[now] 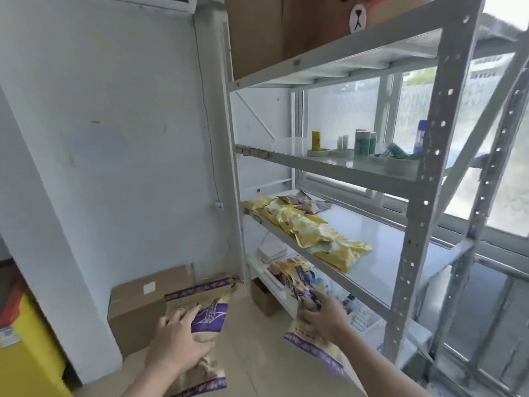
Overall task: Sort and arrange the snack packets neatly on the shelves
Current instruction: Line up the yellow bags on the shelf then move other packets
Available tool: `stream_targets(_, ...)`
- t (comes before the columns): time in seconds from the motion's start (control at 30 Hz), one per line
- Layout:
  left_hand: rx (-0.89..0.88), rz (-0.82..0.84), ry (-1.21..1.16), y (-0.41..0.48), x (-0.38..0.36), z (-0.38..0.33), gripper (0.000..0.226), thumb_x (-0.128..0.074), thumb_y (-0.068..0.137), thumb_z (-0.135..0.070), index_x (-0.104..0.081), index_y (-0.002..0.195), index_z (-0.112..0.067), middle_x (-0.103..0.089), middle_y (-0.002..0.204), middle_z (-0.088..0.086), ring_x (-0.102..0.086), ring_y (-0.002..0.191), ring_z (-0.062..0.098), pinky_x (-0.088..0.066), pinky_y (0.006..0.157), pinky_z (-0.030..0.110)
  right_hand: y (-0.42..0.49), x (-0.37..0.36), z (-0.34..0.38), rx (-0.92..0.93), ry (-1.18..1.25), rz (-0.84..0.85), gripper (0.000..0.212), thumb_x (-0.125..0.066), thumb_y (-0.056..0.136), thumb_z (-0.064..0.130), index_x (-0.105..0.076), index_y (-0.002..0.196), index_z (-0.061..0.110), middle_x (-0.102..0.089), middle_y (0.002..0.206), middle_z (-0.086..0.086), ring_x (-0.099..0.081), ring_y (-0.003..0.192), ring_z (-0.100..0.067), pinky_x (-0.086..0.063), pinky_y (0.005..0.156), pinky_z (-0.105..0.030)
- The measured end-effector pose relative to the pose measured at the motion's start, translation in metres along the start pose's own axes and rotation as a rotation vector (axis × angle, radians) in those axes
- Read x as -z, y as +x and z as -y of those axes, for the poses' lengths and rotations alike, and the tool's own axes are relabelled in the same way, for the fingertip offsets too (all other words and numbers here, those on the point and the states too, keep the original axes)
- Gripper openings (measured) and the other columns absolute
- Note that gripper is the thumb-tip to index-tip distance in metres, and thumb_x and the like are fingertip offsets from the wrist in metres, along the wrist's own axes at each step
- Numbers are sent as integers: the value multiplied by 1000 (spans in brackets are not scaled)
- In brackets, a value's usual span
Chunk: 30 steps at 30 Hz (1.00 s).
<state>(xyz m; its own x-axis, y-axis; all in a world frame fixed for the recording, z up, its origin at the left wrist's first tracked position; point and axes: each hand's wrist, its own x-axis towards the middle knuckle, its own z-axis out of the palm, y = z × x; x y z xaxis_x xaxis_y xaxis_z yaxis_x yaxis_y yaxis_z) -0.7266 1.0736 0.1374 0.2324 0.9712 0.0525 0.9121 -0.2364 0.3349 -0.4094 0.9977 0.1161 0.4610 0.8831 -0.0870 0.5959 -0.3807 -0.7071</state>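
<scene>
— Now, your left hand has its fingers curled round a brown-and-purple snack packet, which you hold low over the floor in front of a cardboard box.

— Yes, and your right hand grips a 2nd packet of the same kind. Your fingers are closed on its upper part, just beside the loose pile of packets on the lower shelf.

— Look 1 level up. On the middle shelf you have yellow packets lying flat and overlapping along the front edge, with a few purple packets behind them at the left end.

— Above that, small bottles stand on the next shelf.
</scene>
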Motion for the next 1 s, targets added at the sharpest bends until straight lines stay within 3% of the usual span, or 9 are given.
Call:
stream_targets(0.1,-45,7,-11,72,-3,0,93,-61,67,-64,-26,149,-40,-35,149,-13,-34,127,19,-39,103,33,58,-4,17,-5,-64,-23,71,-68,79,49,-43,144,32,-60,128,2,-58,103,-14,-45,76,-24)
stream_targets(0.27,-165,83,-7,205,-22,-1,92,-65,70,-60,-25,151,-38,-34,150,-12,-32,128,21,-45,98,37,154,-14,29,-86,-110,-64,75,-72,76,49,-43,143,31,-57,135,2,-58,112,-17,-50,88,-30)
stream_targets(0.5,-424,233,29,415,-74,-45,95,-67,68,-64,-27,150,-37,-38,147,-3,-33,125,27,-40,101,42,262,-32,27,-292,-99,-194,73,-75,77,44,-47,142,27,-63,126,-1,-60,103,-18,-43,74,-24)
stream_targets(0.57,-551,272,52,457,-96,-73,94,-67,68,-64,-28,149,-37,-38,147,-3,-32,127,26,-40,101,42,287,-34,23,-344,-110,-223,71,-77,77,42,-49,140,27,-63,124,-2,-60,101,-20,-44,75,-27)
stream_targets(0.7,-754,322,33,546,-136,-156,96,-72,70,-61,-28,150,-34,-43,143,3,-31,127,30,-38,102,44,353,-13,3,-404,-124,-350,53,-80,73,38,-63,123,27,-68,101,1,-63,93,-22,-49,77,-30)
stream_targets(0.83,-947,279,45,628,-167,-264,102,-70,60,-70,-36,148,-30,-48,143,8,-38,130,33,-30,109,40,437,38,-28,-473,-223,-487,46,-81,70,42,-69,111,26,-69,100,-5,-63,92,-24,-53,80,-34)
stream_targets(0.9,-965,304,6,661,-184,-315,88,-77,66,-60,-44,141,-29,-53,138,8,-46,125,31,-32,106,36,482,62,-47,-482,-235,-547,36,-80,71,39,-71,102,23,-69,93,-7,-66,85,-25,-55,76,-34)
stream_targets(1.0,-963,329,-86,702,-215,-376,66,-82,64,-50,-58,120,-28,-62,115,7,-58,101,30,-46,89,35,550,90,-84,-507,-328,-579,34,-77,74,41,-71,98,17,-67,88,-8,-65,78,-26,-53,66,-30)
